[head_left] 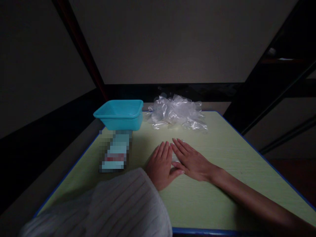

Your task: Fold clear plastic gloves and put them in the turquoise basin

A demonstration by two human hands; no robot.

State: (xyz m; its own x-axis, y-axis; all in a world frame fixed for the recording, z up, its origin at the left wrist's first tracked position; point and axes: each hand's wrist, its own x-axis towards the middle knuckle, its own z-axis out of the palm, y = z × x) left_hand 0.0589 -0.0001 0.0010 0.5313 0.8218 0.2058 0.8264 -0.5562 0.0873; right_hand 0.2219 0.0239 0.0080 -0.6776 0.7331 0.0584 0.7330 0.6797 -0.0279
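My left hand [161, 164] lies palm down on the table, fingers stretched forward and thumb out to the right. Beside it my right hand [191, 159] is also flat, its fingers pointing forward and to the left. The fingertips of both hands nearly meet. In the gap between them a small piece of clear, shiny plastic [175, 157] shows; most of it is hidden under the hands, so its full shape cannot be made out. A heap of crumpled clear plastic bags [177, 112] sits beyond the hands at the table's far edge.
A turquoise plastic basin [120, 122] stands at the far left of the pale green table [212, 204], which has a blue edge. In front of the basin lies a long, flat, blurred-out object [117, 151]. A wall [172, 42] rises behind the table.
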